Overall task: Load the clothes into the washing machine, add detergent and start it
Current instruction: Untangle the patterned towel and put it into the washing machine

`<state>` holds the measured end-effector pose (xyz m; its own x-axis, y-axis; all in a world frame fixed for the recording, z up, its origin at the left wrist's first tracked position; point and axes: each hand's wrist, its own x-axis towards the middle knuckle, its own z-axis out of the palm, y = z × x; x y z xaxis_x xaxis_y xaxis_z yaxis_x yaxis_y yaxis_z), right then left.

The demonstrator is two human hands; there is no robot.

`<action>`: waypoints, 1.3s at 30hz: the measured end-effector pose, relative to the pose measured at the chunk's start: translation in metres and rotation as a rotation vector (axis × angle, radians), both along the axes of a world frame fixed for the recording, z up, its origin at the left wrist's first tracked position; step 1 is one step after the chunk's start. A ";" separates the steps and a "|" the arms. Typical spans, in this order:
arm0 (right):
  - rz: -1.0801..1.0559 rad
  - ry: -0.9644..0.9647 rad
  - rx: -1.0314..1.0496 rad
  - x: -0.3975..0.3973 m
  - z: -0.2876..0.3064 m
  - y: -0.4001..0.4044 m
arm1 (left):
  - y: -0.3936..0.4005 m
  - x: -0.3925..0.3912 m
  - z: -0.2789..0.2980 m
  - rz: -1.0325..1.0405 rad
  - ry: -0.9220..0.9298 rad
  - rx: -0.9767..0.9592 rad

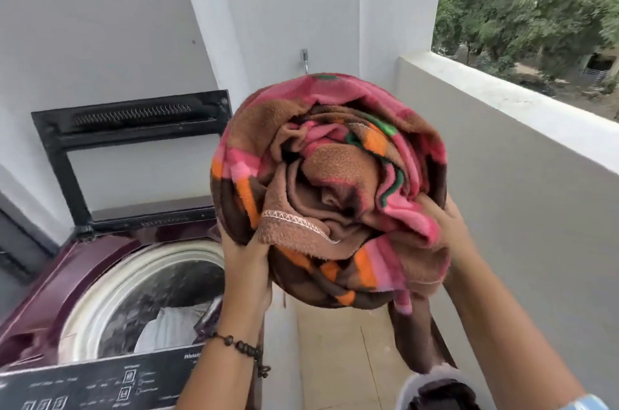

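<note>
A bunched fleece blanket [330,181] in brown, pink, orange and green fills the middle of the view, held up in the air. My left hand [243,257] grips its lower left side and my right hand [442,222] grips its right side. A brown tail of the blanket hangs down at the lower right. To the left and below stands a maroon top-loading washing machine [50,292] with its black lid [130,155] raised against the wall. Its drum [160,289] holds some white cloth [167,326]. The black control panel [100,383] runs along the near edge.
White walls stand behind the machine, with a metal tap [304,60] on the far wall. A grey balcony parapet [502,148] runs along the right, with trees beyond it. A narrow tiled floor strip [348,359] lies between machine and parapet. A white basket rim [435,386] shows at the bottom.
</note>
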<state>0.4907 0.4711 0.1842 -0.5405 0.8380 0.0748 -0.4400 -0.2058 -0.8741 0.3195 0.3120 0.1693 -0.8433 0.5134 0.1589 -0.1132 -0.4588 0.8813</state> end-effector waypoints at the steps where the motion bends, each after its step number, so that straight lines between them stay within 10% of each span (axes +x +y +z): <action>1: 0.010 -0.001 0.003 -0.019 0.001 -0.007 | -0.012 -0.013 0.005 0.011 0.008 0.011; 21: 0.447 -0.264 0.141 -0.379 -0.092 -0.137 | -0.205 -0.302 -0.039 0.539 0.037 -0.111; 29: 0.624 -0.850 0.658 -0.403 -0.176 -0.126 | -0.218 -0.335 -0.137 0.166 -0.018 -0.704; 35: 0.755 -1.221 1.023 -0.421 -0.177 -0.119 | -0.227 -0.353 -0.163 -0.689 0.084 -1.590; 39: 0.831 -1.287 1.044 -0.435 -0.181 -0.124 | -0.216 -0.353 -0.175 -0.652 0.157 -1.696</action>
<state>0.0559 0.3470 0.0037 -0.8737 0.2502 -0.4172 0.4365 0.7818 -0.4452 -0.0339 0.0960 -0.0059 -0.4955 0.3894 -0.7764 0.2328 0.9207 0.3132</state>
